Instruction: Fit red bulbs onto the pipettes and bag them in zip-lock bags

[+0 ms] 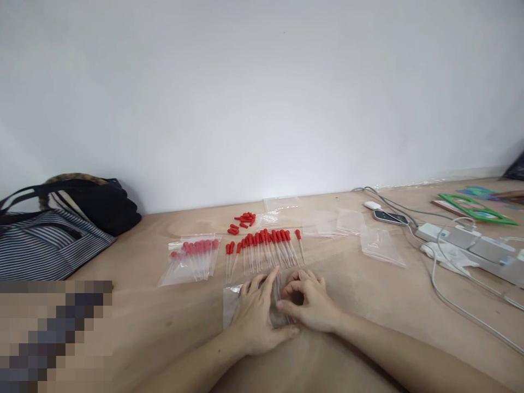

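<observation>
My left hand (257, 316) lies spread, palm down, over a clear plastic bag (230, 305) near the front of the table. My right hand (313, 303) is curled at the bag's right side, its thumb and fingers bent close together; what they hold, if anything, is too small to make out. Beyond my hands, several glass droppers with red bulbs (266, 237) lie side by side in a row. Left of them, bags holding red-bulbed droppers (196, 259) overlap. Several loose red bulbs (244, 219) are scattered behind the row.
Flat clear bags (380, 245) lie to the right and behind the droppers. At the right are a power strip (483, 248), white cables, a phone-like device (390, 217) and a green frame (475, 207). A striped bag (53, 240) sits at left.
</observation>
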Available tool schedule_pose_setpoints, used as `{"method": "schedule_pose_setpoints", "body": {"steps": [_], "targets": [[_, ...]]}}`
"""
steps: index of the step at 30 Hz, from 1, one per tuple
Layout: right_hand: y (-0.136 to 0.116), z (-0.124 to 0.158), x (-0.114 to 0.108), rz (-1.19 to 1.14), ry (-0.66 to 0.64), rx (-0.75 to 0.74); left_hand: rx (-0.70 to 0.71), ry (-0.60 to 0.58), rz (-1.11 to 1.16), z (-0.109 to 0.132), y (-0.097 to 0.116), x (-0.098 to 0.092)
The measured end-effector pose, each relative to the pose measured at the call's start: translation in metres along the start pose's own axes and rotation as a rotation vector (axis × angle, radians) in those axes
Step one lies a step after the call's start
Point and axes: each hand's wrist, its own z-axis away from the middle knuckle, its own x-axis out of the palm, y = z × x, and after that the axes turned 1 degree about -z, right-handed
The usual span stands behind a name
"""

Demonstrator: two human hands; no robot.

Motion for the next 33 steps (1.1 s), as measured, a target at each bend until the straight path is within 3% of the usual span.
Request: {"method": "schedule_pose_setpoints", "body": {"steps": [11, 17, 28, 33], "targets": [[0.004, -0.001, 0.002, -0.166, 0.01, -0.012, 0.007, 0.036, 0.023, 0.006, -0.006, -0.004], [0.004, 0.002, 0.001, -0.183, -0.057, -0.035, 0.007, 0.083, 0.07, 0.011, -0.014, -0.004], [0.0, 0.0, -0.005, -0.176, -0.178, -0.034, 0.007, 0.071, 0.037, 0.01, -0.009, -0.007], [0.002, -0.002, 0.002, -0.072, -0.08, -0.084, -0.029, 0.041, 0.003, 0.009, -0.004, -0.006]]}}
